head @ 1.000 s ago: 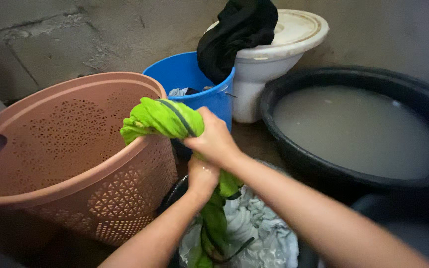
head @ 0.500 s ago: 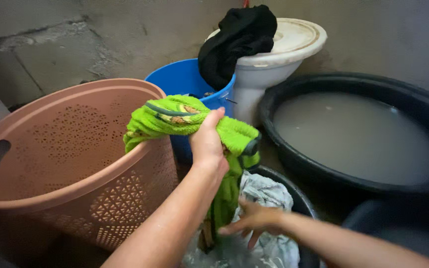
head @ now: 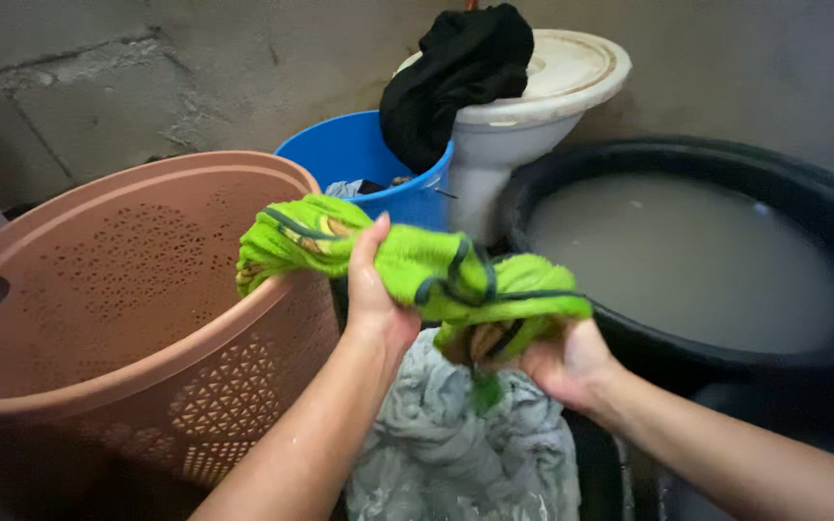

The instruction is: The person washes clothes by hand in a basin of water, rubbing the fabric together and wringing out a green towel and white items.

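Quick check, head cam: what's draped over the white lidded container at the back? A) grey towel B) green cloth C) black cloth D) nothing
C: a black cloth hangs over the white lidded container, down toward the blue bucket; the green cloth is held in the left hand and right hand.

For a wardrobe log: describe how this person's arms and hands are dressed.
Both forearms are bare as far as the frame shows, with no sleeves in view. The left hand and right hand wear no gloves; no rings, watch or bracelets are visible. The left forearm looks wet.
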